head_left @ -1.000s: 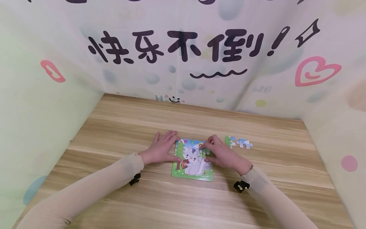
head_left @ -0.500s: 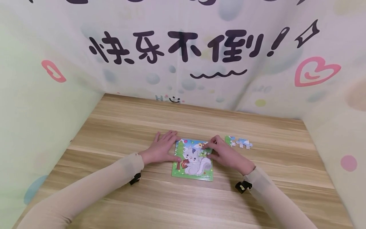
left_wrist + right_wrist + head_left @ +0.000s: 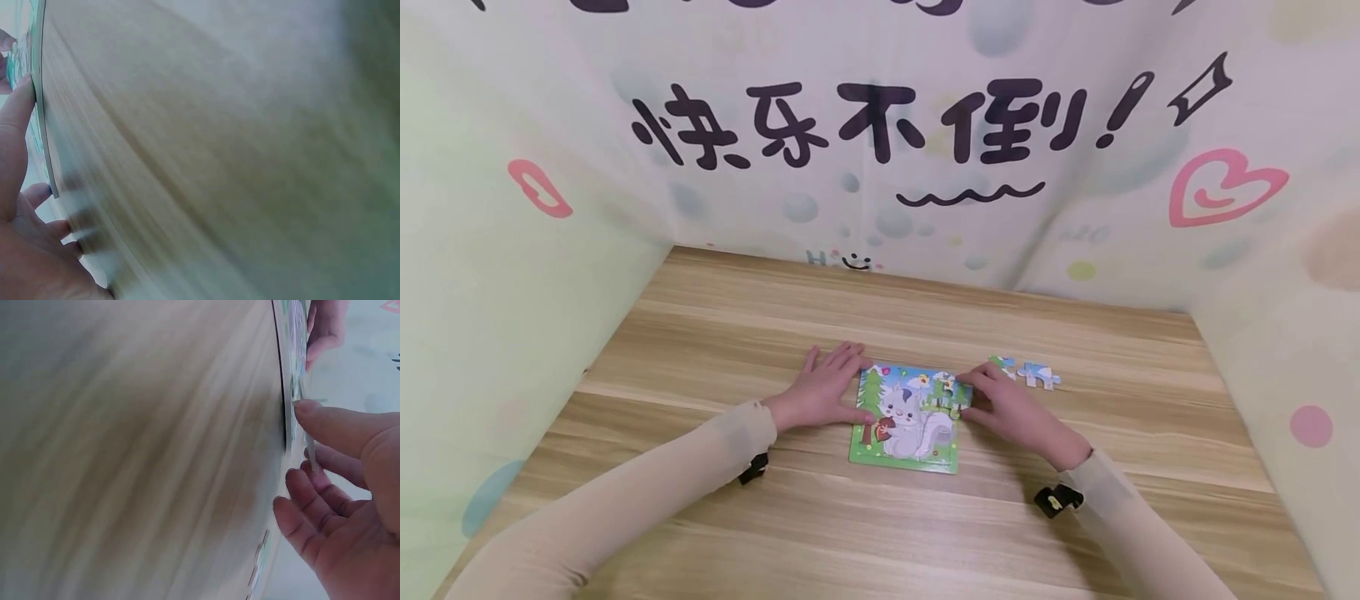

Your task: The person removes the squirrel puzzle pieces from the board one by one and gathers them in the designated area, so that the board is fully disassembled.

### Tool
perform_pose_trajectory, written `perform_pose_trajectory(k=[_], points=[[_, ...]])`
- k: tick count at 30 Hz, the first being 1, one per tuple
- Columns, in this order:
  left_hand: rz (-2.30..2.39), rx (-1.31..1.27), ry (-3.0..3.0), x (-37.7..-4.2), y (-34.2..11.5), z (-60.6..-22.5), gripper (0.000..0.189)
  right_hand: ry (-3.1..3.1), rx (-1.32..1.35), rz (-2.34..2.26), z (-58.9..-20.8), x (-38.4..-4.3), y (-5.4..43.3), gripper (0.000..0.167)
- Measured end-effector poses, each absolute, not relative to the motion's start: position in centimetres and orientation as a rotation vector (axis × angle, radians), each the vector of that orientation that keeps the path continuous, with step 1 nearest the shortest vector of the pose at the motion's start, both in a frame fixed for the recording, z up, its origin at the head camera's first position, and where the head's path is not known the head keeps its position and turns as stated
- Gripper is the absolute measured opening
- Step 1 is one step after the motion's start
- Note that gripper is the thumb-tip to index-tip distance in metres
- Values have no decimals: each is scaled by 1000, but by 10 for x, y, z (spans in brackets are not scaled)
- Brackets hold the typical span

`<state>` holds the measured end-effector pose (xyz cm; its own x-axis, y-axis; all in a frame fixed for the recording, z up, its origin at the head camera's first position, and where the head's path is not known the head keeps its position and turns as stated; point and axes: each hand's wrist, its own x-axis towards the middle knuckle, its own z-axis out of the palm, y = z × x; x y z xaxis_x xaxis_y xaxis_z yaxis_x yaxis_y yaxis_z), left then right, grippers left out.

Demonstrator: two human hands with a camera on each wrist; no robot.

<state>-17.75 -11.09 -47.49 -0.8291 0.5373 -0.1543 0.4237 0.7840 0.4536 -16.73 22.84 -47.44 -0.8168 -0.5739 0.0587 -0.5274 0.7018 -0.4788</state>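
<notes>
A square jigsaw puzzle (image 3: 910,429) showing a grey squirrel with an acorn lies flat on the table. My left hand (image 3: 820,392) rests at its left side, fingers spread, the thumb on the picture and the other fingertips by the upper left corner. At the upper right part of the puzzle, my right hand (image 3: 1011,412) pinches a puzzle piece (image 3: 960,398) with green trees, which overhangs the board's right edge. The right wrist view shows this piece edge-on as a thin strip (image 3: 311,442) between thumb and fingers. Whether it touches the board is unclear.
Two loose puzzle pieces lie beyond my right hand: a blue and white one (image 3: 1040,376), and a green one (image 3: 1002,363) partly hidden by the hand. The wooden table (image 3: 737,517) meets printed cloth walls (image 3: 865,208) at the back and sides.
My right hand has shifted right with the pinched piece, from over the puzzle to its right edge, uncovering more of the upper right picture. My left hand has stayed in place.
</notes>
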Motion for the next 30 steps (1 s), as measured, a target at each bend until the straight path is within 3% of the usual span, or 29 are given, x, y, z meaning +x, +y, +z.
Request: perform_pose_trajectory(k=[16,30], points=[[599,751,2712,-177,-111,-474,91,2877,-955,-907,-458,-158,291,45],[602,754,2705,-177,-111,-474,91,2998,-764,-893,-456,-160,359,42]])
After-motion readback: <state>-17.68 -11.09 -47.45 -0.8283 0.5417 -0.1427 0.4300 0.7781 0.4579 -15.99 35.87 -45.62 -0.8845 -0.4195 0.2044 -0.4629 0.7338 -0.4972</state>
